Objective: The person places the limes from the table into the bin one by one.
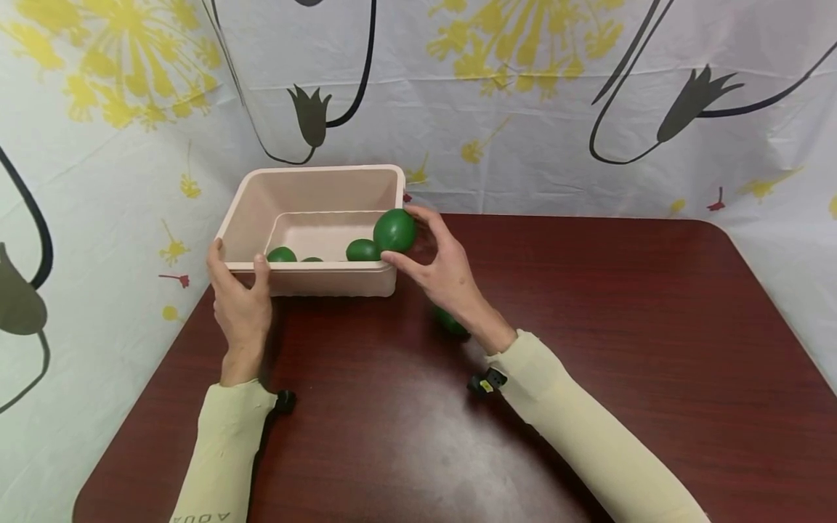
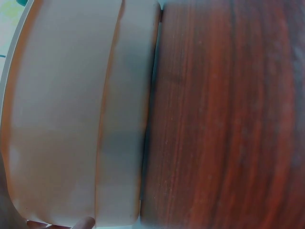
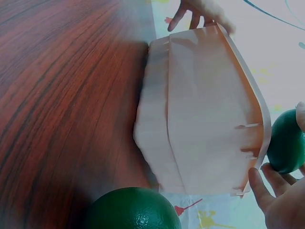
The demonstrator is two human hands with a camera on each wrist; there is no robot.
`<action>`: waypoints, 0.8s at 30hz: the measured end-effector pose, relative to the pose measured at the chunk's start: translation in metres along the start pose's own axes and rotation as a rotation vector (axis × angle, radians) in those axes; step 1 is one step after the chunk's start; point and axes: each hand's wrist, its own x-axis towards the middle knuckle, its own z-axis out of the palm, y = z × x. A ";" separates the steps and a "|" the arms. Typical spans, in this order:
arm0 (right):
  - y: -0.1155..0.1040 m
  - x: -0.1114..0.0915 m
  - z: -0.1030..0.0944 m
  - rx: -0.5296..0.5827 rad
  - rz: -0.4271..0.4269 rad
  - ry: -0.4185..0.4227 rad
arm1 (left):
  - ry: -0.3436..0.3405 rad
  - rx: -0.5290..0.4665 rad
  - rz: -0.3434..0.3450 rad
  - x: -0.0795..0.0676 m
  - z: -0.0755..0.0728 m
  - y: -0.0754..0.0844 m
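Note:
A pale pink plastic bin (image 1: 333, 280) stands at the back left of the table, its front wall filling much of the left wrist view. My left hand (image 1: 242, 305) grips its front left corner, thumb on the front rim and fingers round the left side. At the front right corner, my right hand (image 1: 445, 272) holds a smooth dark green oval fruit (image 1: 395, 230) between thumb and fingers, above the rim. Inside the bin lie several similar green fruits (image 1: 362, 250), partly hidden by the front wall. Another green fruit (image 3: 133, 210) is on the table beneath my right wrist.
The dark red-brown wooden table (image 1: 621, 312) has rounded corners and extends to the right. A white sheet (image 1: 523, 160) with yellow and grey flower prints hangs behind the table and along its left side. Small black cameras sit at both wrists.

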 end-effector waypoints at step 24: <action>0.000 0.007 0.005 -0.137 -0.042 -0.052 | 0.001 -0.007 -0.004 0.000 0.000 -0.001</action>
